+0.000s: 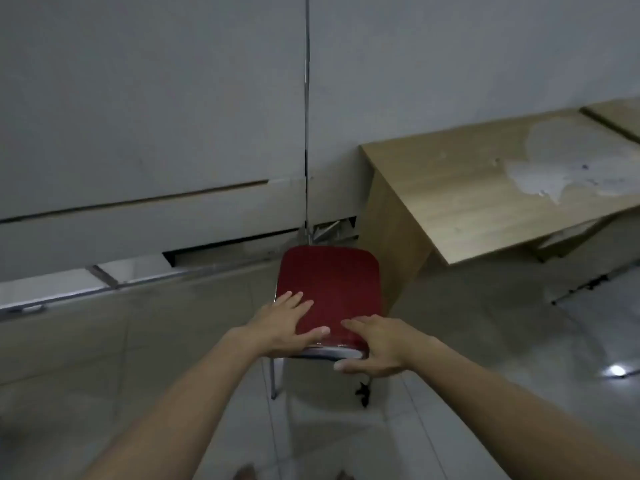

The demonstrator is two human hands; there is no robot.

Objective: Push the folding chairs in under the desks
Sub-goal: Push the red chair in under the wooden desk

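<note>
Beside two desks (485, 188) (620, 116): one chair (329, 282); left hand (282, 327) presses, right hand (375, 344) grips.

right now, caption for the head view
Red chair beside a wooden desk, left hand pressing, right hand gripping its edge

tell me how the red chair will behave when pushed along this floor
Probably light: the chair stands on thin metal legs. It likely slides easily on the glossy floor. Pushed from the top, it may tip.
</note>
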